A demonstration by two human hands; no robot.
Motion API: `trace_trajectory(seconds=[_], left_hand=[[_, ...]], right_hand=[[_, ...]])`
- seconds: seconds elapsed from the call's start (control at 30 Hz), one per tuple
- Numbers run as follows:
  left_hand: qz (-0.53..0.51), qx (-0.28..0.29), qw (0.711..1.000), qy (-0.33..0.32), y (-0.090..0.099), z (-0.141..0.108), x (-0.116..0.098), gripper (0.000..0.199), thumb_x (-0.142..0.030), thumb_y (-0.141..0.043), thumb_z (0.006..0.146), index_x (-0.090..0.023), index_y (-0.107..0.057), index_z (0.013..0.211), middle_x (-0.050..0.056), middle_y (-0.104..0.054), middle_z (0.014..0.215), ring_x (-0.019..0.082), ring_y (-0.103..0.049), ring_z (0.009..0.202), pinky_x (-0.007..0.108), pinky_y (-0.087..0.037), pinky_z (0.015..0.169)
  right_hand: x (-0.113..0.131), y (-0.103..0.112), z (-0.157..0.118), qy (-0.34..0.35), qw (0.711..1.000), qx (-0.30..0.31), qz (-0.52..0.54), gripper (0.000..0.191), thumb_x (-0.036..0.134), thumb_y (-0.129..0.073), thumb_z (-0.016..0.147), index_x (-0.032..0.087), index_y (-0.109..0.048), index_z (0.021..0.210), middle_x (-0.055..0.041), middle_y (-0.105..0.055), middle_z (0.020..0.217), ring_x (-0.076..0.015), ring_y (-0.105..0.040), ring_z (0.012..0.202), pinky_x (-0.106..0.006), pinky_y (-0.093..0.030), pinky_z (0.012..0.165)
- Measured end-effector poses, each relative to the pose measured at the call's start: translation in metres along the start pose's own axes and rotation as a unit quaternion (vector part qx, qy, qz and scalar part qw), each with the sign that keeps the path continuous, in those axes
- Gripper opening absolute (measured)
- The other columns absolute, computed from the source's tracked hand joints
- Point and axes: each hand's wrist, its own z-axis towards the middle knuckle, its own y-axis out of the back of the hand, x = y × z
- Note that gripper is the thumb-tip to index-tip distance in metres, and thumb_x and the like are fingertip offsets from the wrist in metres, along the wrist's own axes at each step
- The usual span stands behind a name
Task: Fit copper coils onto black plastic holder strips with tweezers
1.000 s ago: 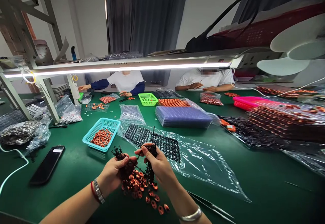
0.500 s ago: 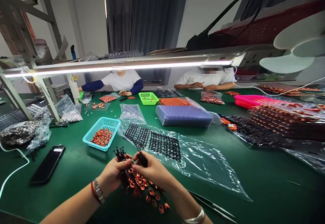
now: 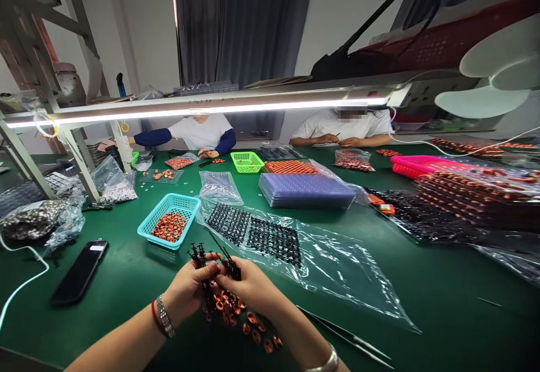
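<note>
My left hand (image 3: pixel 192 286) is closed round a bundle of thin black strips (image 3: pixel 201 256), their tips sticking up above the fingers. Close beside it, my right hand (image 3: pixel 248 285) grips more black strips (image 3: pixel 230 265), and the fingertips of both hands nearly meet. Below the hands, several orange ring-like pieces (image 3: pixel 252 318) hang or lie by the strips; which of them are attached I cannot tell. Just beyond, a grid of black parts (image 3: pixel 272 241) rests on a clear plastic sheet (image 3: pixel 337 268).
A blue basket (image 3: pixel 145 227) holds orange pieces. A phone (image 3: pixel 80 270) lies left, tweezers (image 3: pixel 346 335) lie right. Farther back are clear trays (image 3: pixel 306 191), a green basket (image 3: pixel 247 162), a pink basket (image 3: pixel 409 166) and bags. Two people sit across the table.
The strips in my right hand now fan out more to the upper left. My right forearm has shifted slightly left, showing more of the tweezers. The orange pieces under my hands have bunched together.
</note>
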Motion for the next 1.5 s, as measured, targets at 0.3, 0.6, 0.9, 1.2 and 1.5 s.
trace_trajectory(seconds=[0.3, 0.6, 0.9, 1.2, 1.5], left_hand=[[-0.011, 0.004, 1.0, -0.008, 0.001, 0.002, 0.0, 0.033, -0.013, -0.087, 0.069, -0.011, -0.071, 0.098, 0.01, -0.077, 0.086, 0.018, -0.071, 0.071, 0.027, -0.055, 0.063], [-0.006, 0.036, 0.999, -0.007, -0.004, -0.004, -0.002, 0.05, -0.021, -0.097, 0.055, -0.012, -0.075, 0.099, 0.007, -0.077, 0.081, 0.017, -0.07, 0.069, 0.024, -0.054, 0.063], [0.05, 0.057, 0.997, 0.03, -0.003, -0.005, -0.001, 0.035, -0.018, -0.093, 0.06, -0.01, -0.073, 0.088, 0.008, -0.074, 0.081, 0.016, -0.068, 0.069, 0.027, -0.057, 0.065], [0.122, 0.031, 0.992, 0.016, 0.003, -0.001, 0.0, 0.042, -0.035, -0.092, 0.06, -0.015, -0.059, 0.075, -0.007, -0.052, 0.049, 0.006, -0.041, 0.037, 0.018, -0.025, 0.034], [0.111, 0.01, 0.993, -0.027, -0.003, 0.0, -0.002, 0.05, -0.039, -0.091, 0.056, -0.017, -0.054, 0.081, -0.006, -0.059, 0.064, 0.003, -0.043, 0.042, 0.015, -0.024, 0.035]], right_hand=[[0.003, 0.008, -0.002, 0.005, 0.999, -0.013, -0.034, 0.019, 0.035, -0.064, 0.072, 0.021, -0.053, 0.075, 0.001, -0.058, 0.071, -0.0168, -0.054, 0.068, -0.028, -0.043, 0.062], [0.004, -0.002, -0.002, 0.011, 0.992, 0.014, -0.122, 0.004, 0.021, -0.064, 0.073, 0.019, -0.061, 0.074, 0.0, -0.067, 0.072, -0.0181, -0.058, 0.069, -0.028, -0.038, 0.063], [0.005, 0.006, -0.002, -0.002, 0.981, -0.004, -0.193, 0.005, 0.015, -0.056, 0.076, 0.018, -0.06, 0.077, -0.0018, -0.066, 0.075, -0.018, -0.057, 0.07, -0.027, -0.033, 0.061], [0.01, 0.008, -0.004, -0.03, 0.976, -0.038, -0.212, 0.021, 0.011, -0.059, 0.076, 0.022, -0.044, 0.066, 0.0027, -0.054, 0.063, -0.0145, -0.045, 0.061, -0.027, -0.026, 0.057], [0.011, 0.017, 0.0, -0.031, 0.997, -0.044, -0.062, 0.01, 0.027, -0.063, 0.072, 0.018, -0.061, 0.075, 0.0028, -0.054, 0.062, -0.0143, -0.046, 0.06, -0.027, -0.034, 0.058]])
